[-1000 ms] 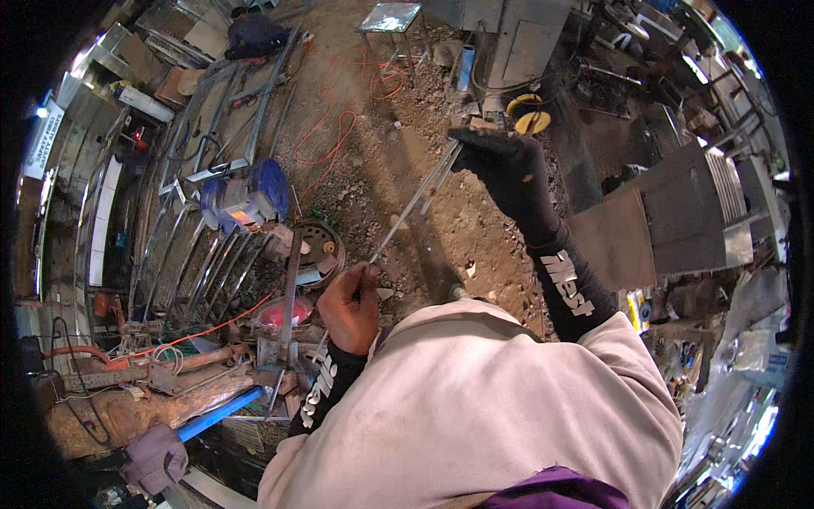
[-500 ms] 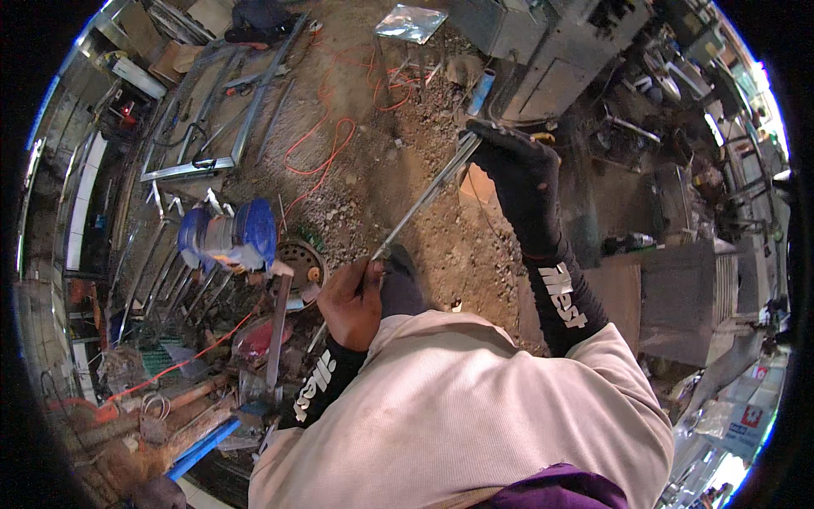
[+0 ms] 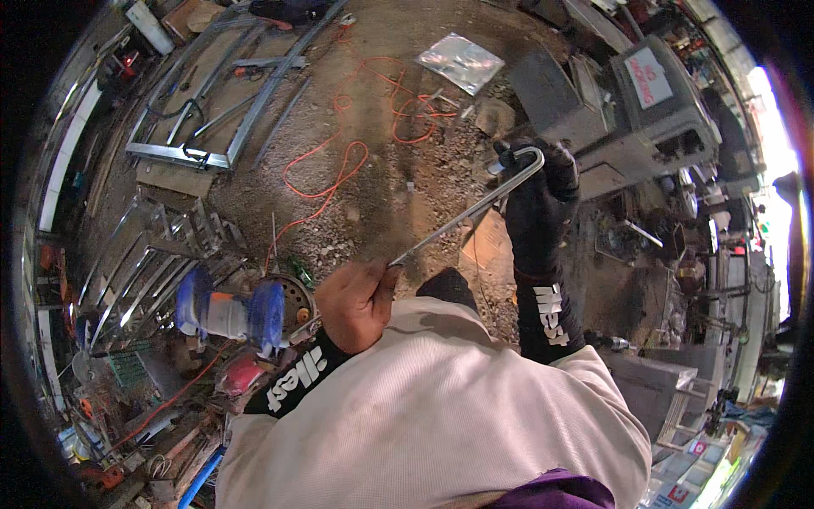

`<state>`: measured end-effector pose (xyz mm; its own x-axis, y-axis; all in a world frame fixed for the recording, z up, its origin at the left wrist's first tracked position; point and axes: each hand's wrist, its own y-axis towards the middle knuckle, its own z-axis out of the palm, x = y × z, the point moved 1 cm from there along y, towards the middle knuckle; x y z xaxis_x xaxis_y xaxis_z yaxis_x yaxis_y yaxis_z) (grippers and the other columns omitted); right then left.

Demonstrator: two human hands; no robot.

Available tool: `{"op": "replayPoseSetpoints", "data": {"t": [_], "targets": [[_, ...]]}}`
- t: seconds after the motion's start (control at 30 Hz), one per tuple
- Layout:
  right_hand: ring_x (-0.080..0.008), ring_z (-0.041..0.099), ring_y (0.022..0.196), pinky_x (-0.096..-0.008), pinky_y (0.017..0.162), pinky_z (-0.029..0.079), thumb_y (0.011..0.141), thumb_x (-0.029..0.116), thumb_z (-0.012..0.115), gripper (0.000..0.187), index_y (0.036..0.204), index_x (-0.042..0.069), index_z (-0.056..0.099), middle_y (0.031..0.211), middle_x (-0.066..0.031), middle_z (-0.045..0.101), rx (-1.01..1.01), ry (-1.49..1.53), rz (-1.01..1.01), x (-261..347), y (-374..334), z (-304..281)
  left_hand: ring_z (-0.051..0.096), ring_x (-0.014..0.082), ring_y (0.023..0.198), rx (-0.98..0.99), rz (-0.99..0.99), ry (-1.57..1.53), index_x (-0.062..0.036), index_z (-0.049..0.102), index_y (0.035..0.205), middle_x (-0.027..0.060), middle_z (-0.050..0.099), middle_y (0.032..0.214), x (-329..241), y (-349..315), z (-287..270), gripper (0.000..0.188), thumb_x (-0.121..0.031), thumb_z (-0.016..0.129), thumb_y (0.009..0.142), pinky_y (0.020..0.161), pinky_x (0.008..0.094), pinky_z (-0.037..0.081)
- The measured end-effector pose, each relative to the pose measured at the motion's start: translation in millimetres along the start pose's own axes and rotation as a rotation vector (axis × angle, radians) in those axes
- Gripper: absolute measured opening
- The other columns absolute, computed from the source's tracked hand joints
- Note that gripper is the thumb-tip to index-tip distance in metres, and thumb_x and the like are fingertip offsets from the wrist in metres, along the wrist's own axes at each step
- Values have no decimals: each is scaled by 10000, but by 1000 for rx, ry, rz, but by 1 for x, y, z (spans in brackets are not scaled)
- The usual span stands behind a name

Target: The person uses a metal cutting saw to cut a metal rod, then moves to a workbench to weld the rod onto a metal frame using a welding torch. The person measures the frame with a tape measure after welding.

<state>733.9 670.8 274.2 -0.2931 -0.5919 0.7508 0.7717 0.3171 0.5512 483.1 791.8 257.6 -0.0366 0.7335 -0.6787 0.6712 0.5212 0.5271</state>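
A pale, off-white top [image 3: 441,399] fills the view, its fabric finely textured, and out of its cuffs come snug black sleeves [image 3: 270,400], bold white lettering [image 3: 548,316] across each forearm! Left hand [image 3: 352,305] is bare; right hand [image 3: 543,191] sports a black glove [image 3: 534,233]; purple cloth [image 3: 560,492] shows below.

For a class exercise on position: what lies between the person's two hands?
A bent metal rod stretches from the bare left hand to the gloved right hand, as the head view shows.
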Motion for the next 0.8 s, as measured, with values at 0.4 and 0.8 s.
{"op": "replayPoseSetpoints", "data": {"t": [0.4,0.8], "targets": [[-316,726,959,-467,920,589,952,5,664,195,1140,-42,678,1041,-194,737,238,239,247,-163,94,171,570,345,570,-151,-299,191,-17,691,881,149,571,657,109,86,-75,140,-129,772,867,528,414,431],[-143,693,861,-265,737,542,894,-7,754,185,1073,-16,708,1005,-98,756,470,280,487,-330,186,332,534,300,545,-352,-692,269,7,694,918,184,565,669,214,181,-103,175,-160,742,935,541,363,441]]}}
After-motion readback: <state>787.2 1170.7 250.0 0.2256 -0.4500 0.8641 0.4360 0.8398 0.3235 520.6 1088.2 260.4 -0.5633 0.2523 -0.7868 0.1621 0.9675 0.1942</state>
